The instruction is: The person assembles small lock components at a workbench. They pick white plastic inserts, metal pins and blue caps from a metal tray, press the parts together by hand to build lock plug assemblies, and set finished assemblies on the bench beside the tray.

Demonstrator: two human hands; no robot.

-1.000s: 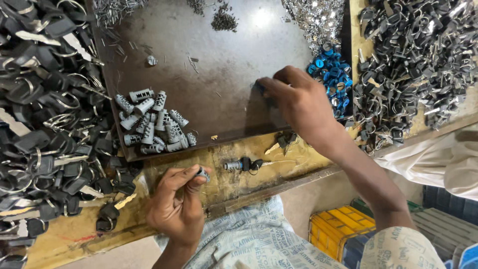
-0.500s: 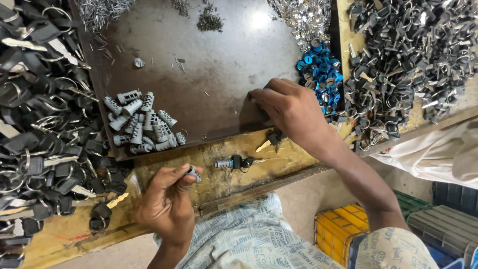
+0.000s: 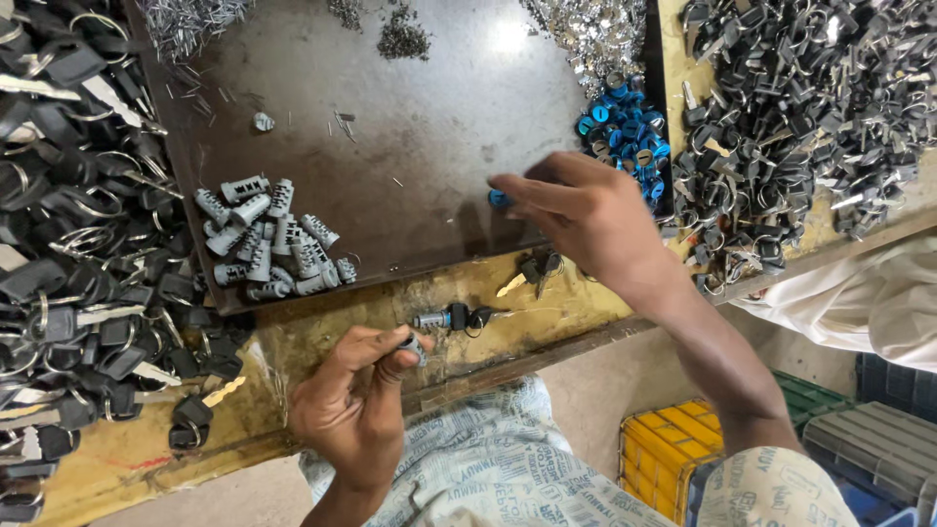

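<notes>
A worker at a yellowed wooden bench (image 3: 322, 342) pinches a small grey lock cylinder (image 3: 414, 348) in the closed fingers of the left hand (image 3: 356, 405), close to the body, while the right hand (image 3: 595, 220) reaches over the dark metal tray (image 3: 420, 88) with a small blue cap (image 3: 499, 198) nipped between thumb and fingertips. Both parts are tiny and held only at the fingertips; a slip could send either one off the bench edge into the lap, or among the crates below, a yellow crate (image 3: 669, 454) the nearest. Just beyond the left hand a keyed cylinder (image 3: 451, 318) lies on the bench, with a loose key (image 3: 527, 273) beside it, close enough for a sleeve or wrist to sweep away. The tray holds a cluster of grey cylinders (image 3: 273, 244) at its near left, a heap of blue caps (image 3: 625, 137) against its right wall, and, at the far side, thin metal pins (image 3: 185, 20), a small dark heap (image 3: 402, 39) and shiny silver bits (image 3: 595, 34); the scattered pins could easily mix with other parts. Piles of black-headed keys (image 3: 68, 263) flank the tray on the left, with more on the right (image 3: 791, 127).
</notes>
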